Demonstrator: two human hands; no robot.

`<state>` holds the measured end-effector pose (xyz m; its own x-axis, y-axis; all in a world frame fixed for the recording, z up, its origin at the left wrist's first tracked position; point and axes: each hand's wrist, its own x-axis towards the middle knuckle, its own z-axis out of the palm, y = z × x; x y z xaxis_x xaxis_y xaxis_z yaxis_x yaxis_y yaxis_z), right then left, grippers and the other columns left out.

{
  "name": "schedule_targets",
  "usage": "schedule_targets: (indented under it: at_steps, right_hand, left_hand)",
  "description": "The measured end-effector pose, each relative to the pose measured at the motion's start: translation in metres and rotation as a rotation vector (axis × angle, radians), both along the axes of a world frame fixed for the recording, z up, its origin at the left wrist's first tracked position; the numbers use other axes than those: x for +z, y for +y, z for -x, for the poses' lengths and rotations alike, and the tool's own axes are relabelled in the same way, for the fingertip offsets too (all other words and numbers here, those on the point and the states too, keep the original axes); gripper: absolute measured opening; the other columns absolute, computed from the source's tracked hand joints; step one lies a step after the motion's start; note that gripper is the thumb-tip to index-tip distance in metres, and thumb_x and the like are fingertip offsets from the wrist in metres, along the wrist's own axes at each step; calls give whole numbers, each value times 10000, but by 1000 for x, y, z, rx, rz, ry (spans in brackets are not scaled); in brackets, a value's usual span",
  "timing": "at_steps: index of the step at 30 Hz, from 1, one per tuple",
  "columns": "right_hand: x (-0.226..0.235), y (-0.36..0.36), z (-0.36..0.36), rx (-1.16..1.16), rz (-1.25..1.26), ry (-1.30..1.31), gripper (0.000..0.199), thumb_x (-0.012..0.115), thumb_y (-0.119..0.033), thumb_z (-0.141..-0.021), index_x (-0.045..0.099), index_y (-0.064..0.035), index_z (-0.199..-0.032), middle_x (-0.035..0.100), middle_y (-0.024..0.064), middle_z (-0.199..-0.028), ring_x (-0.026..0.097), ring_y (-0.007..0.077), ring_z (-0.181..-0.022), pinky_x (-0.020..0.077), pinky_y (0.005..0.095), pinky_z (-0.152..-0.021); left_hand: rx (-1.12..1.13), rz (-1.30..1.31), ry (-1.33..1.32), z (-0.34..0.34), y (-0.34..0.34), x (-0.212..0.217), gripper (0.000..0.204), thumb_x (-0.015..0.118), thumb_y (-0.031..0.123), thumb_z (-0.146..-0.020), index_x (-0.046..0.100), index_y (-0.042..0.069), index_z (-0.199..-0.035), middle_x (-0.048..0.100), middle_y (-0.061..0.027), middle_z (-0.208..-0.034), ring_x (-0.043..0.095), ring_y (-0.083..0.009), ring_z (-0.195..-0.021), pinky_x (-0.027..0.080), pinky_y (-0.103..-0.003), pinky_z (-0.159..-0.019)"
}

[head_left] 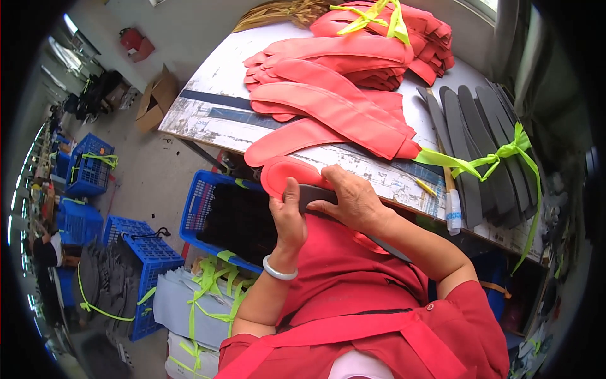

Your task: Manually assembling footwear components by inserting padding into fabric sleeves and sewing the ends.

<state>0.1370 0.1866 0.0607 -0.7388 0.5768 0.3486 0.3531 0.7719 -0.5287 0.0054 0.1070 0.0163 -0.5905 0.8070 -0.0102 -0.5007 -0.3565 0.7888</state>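
My left hand is closed around the rounded end of a coral-red strip cover, thumb pointing up along its edge. Inside or against that cover lies a dark grey padding strip; I cannot tell how far in it sits. My right hand pinches both layers between thumb and fingers, just right of my left hand. A grey length trails down past my right forearm. Directly beyond my hands, loose coral-red strip covers are heaped on the white worn table, overlapping toward its near edge.
On the table's right lie dark grey strips tied with neon ribbon, and a yellow pen. Tied red bundles sit at the back. A blue crate with black pieces and pale tied stacks stand left of me.
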Motion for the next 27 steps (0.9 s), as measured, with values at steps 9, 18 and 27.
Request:
schedule_targets:
  at_steps: [9, 18, 27]
  right_hand:
    - [5, 9, -4, -50, 31, -181, 435, 714, -388, -833, 573, -76, -1101, 611, 142, -980, 639, 346, -820, 523, 391, -720]
    - [15, 7, 9, 33, 446, 28, 286, 649, -259, -922, 586, 3, -1017, 624, 95, -798, 556, 98, -747, 475, 293, -688]
    - [3, -20, 22, -31, 483, 256, 317, 740, -287, -840, 638, -8, -952, 671, 171, -765, 677, 305, -675, 521, 362, -612]
  left_hand:
    - [159, -27, -3, 30, 7, -2, 301, 464, 241, -1038, 630, -4, -1094, 646, -26, -967, 589, -88, -863, 492, -239, -796]
    - [-33, -99, -87, 4, -20, 30, 314, 432, 243, -1044, 585, -20, -1122, 651, -96, -1058, 640, -168, -962, 528, -298, -862]
    - [-84, -104, -36, 7, -37, 23, 360, 396, 255, -1054, 579, -38, -1158, 650, -105, -1092, 629, -158, -1006, 510, -290, -899]
